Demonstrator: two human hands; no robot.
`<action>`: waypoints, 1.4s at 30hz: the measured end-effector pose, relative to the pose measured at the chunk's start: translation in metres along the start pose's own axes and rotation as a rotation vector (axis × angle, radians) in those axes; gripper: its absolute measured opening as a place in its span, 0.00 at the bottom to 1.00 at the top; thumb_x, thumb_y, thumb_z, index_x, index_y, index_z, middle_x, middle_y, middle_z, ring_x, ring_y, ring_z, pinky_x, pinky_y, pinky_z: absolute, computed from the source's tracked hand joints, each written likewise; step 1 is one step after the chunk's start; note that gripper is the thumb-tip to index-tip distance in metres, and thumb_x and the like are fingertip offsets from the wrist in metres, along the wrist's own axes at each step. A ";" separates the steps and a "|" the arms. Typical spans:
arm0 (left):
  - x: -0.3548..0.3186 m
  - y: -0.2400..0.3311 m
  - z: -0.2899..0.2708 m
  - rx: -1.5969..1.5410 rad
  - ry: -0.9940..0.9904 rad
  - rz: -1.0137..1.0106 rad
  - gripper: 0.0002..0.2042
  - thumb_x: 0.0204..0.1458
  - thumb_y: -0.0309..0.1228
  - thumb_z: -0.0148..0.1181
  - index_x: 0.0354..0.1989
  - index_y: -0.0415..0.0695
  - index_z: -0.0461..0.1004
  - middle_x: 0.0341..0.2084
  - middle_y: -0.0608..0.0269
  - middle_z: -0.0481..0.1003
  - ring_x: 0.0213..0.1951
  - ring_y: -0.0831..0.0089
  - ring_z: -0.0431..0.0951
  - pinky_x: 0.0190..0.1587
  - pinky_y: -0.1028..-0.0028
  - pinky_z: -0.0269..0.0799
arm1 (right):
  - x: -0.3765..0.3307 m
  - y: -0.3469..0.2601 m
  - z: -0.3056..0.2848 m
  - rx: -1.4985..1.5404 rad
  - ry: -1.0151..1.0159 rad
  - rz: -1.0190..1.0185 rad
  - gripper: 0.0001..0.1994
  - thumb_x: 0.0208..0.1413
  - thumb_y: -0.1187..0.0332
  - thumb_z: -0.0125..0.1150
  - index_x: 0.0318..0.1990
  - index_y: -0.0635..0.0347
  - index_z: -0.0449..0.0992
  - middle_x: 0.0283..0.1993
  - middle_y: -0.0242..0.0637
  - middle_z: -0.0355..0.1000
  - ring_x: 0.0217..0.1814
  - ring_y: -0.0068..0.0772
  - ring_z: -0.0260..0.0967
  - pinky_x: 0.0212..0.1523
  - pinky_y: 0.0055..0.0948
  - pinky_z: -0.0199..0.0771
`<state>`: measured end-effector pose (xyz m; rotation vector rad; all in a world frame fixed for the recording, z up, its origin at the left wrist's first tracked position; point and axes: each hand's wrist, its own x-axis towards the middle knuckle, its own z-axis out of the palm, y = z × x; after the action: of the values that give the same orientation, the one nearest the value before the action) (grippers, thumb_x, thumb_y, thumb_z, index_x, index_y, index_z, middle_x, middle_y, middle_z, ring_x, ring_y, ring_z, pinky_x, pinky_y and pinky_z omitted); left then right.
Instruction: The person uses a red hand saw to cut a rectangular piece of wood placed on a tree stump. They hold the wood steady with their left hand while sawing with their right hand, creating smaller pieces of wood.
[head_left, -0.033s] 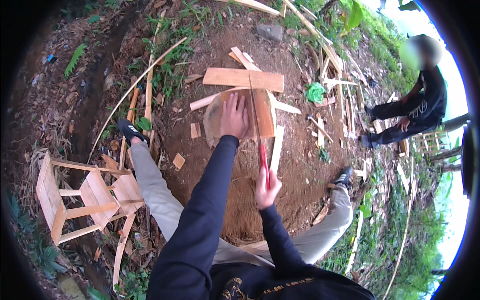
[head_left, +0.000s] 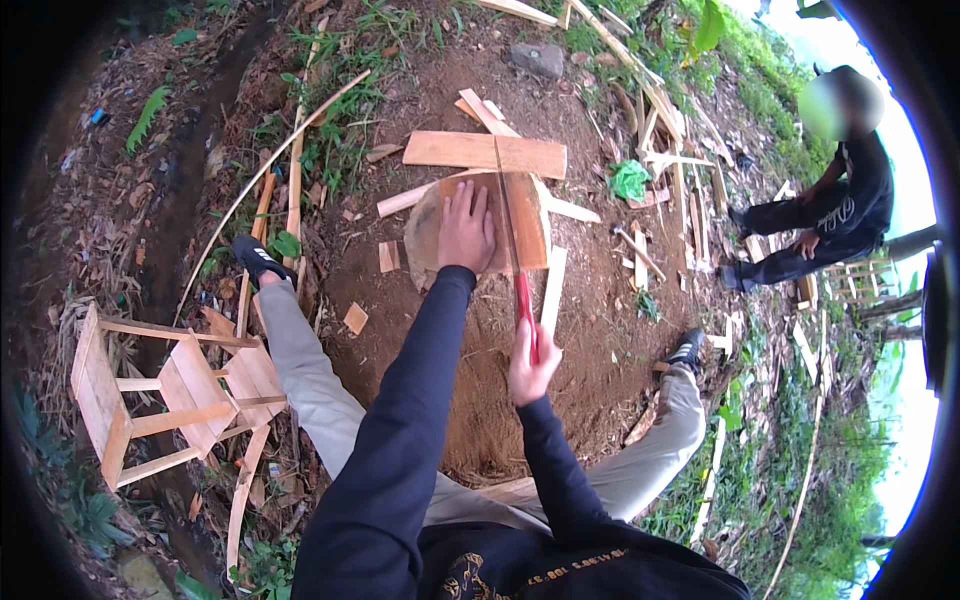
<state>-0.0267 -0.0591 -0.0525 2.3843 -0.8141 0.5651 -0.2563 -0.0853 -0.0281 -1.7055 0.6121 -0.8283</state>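
My left hand (head_left: 467, 232) lies flat on a reddish-brown board (head_left: 529, 222), its fingers stretched forward. The board rests on a pale round stump (head_left: 424, 225). My right hand (head_left: 532, 370) is closed round the red handle of a handsaw (head_left: 523, 296). The saw's narrow dark blade runs away from me over the board, just right of my left hand, and its far end reaches a wider plank (head_left: 440, 151) lying crosswise beyond. Whether the teeth are sunk in a cut, I cannot tell.
A wooden frame with slatted panels (head_left: 190, 385) stands at the left. A hammer (head_left: 640, 252) lies to the right near a green plastic bag (head_left: 629, 180). Offcuts (head_left: 355, 318) and long strips are scattered around. Another person (head_left: 850, 190) is at the far right.
My right hand and the saw have slid slightly forward, away from me. My left hand stays flat on the board.
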 end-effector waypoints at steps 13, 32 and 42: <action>0.004 0.002 -0.002 0.003 -0.017 -0.011 0.22 0.60 0.32 0.50 0.62 0.40 0.68 0.64 0.44 0.64 0.69 0.51 0.59 0.70 0.51 0.53 | -0.001 -0.007 -0.003 -0.011 -0.006 0.019 0.12 0.65 0.68 0.57 0.29 0.62 0.73 0.15 0.29 0.58 0.16 0.15 0.56 0.18 0.26 0.54; -0.001 0.008 -0.001 -0.042 -0.026 -0.018 0.23 0.59 0.32 0.50 0.63 0.39 0.67 0.65 0.45 0.63 0.69 0.51 0.58 0.70 0.51 0.52 | -0.006 -0.018 -0.004 -0.092 0.004 -0.081 0.13 0.65 0.70 0.57 0.26 0.62 0.69 0.14 0.33 0.57 0.14 0.18 0.54 0.17 0.30 0.52; 0.007 0.004 -0.005 0.026 -0.032 -0.025 0.23 0.60 0.32 0.49 0.64 0.39 0.66 0.65 0.45 0.62 0.70 0.51 0.57 0.71 0.51 0.52 | -0.051 -0.012 -0.045 -0.139 -0.065 -0.040 0.09 0.63 0.70 0.57 0.32 0.65 0.77 0.13 0.35 0.62 0.13 0.21 0.62 0.17 0.27 0.59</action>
<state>-0.0257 -0.0615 -0.0433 2.4291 -0.7941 0.5318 -0.3233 -0.0711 -0.0207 -1.8683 0.6049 -0.7704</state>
